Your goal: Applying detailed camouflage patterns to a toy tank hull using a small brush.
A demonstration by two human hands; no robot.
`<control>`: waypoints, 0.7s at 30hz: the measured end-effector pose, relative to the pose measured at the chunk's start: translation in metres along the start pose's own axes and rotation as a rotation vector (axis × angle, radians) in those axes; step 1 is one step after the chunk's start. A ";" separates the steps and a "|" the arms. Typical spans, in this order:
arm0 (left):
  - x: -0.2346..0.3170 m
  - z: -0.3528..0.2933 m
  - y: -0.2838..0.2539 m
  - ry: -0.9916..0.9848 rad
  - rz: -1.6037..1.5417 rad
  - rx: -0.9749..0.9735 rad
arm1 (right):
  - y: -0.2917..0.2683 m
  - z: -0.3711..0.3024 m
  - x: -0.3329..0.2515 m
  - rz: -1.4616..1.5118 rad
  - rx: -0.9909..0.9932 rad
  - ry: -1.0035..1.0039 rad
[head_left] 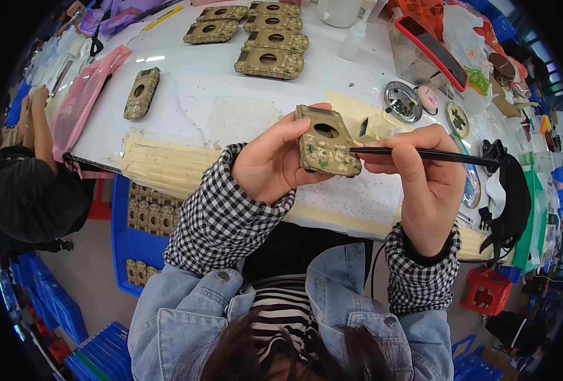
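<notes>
My left hand (270, 155) is closed around a model tank hull (328, 136), sand-coloured with green camouflage patches and a round hole in its top. The hull is tilted toward me over the table. Between the thumb and fingers of my right hand (421, 168) is a slim black fine-tipped tool (430, 153). Its pale tip meets or nearly meets the patterned face of the hull; whether it is a brush or tweezers I cannot tell. Just right of the hull, a small dark object sits on a yellowish pad (373, 127), partly hidden by my right hand.
Several similar hulls (270, 62) stand at the table's back; another hull (142, 93) lies left. To the right are a metal dish (403, 101), a round green-patched dish (458, 119) and a red-cased phone (431, 53). A blue crate (121, 254) of hulls sits lower left. Another person (37, 184) works at left.
</notes>
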State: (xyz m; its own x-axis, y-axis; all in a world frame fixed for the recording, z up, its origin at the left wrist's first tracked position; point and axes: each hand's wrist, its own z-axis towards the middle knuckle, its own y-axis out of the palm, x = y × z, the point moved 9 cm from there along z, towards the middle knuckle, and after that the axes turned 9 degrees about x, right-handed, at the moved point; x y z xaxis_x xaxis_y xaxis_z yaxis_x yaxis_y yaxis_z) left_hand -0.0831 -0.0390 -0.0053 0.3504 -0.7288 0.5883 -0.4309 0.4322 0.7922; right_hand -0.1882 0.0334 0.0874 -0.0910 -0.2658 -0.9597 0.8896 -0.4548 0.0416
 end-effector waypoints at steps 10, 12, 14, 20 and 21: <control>0.001 -0.001 -0.001 0.006 0.055 0.032 | 0.001 -0.001 0.001 -0.049 -0.007 -0.034; 0.001 -0.001 -0.001 0.006 0.059 0.031 | 0.002 -0.001 0.001 -0.054 -0.014 -0.042; 0.001 -0.001 -0.001 0.008 0.060 0.025 | 0.002 -0.001 0.001 -0.057 -0.019 -0.054; 0.001 0.001 0.000 0.010 0.068 0.006 | 0.001 -0.001 -0.001 -0.051 -0.014 -0.065; 0.001 0.000 -0.001 0.012 0.067 0.004 | 0.002 -0.002 0.000 -0.040 -0.016 -0.062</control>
State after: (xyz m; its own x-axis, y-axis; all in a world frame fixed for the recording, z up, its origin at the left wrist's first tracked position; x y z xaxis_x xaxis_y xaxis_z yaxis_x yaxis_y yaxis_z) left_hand -0.0827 -0.0404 -0.0051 0.3306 -0.6916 0.6422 -0.4567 0.4782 0.7501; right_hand -0.1856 0.0340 0.0874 -0.1542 -0.3000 -0.9414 0.8917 -0.4525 -0.0018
